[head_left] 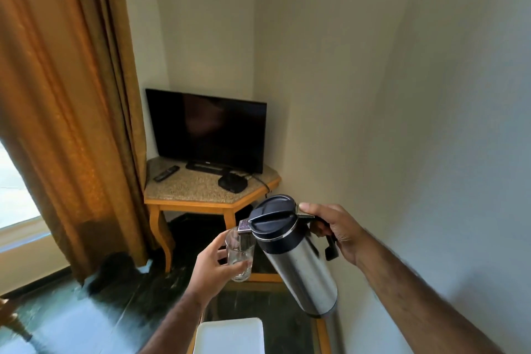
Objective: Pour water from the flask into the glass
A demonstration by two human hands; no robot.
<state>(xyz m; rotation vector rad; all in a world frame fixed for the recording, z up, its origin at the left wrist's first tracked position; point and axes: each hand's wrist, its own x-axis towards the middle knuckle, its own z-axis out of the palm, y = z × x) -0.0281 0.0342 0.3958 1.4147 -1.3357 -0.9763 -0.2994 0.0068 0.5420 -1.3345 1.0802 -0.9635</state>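
A steel flask (298,264) with a black lid and black handle is tilted to the left in mid-air. My right hand (337,228) grips its handle, thumb on the lid lever. Its spout sits over the rim of a clear glass (241,253), and a thin stream of water runs into it. The glass holds some water in its lower part. My left hand (214,267) is wrapped around the glass from the left, holding it upright above the near table.
A glass-topped wooden table (287,322) lies below, with a white tray (230,336) on it. Beyond stands a corner table (184,195) with a television (207,129), a remote (166,173) and a black box (232,181). An orange curtain (71,112) hangs left; a wall is close on the right.
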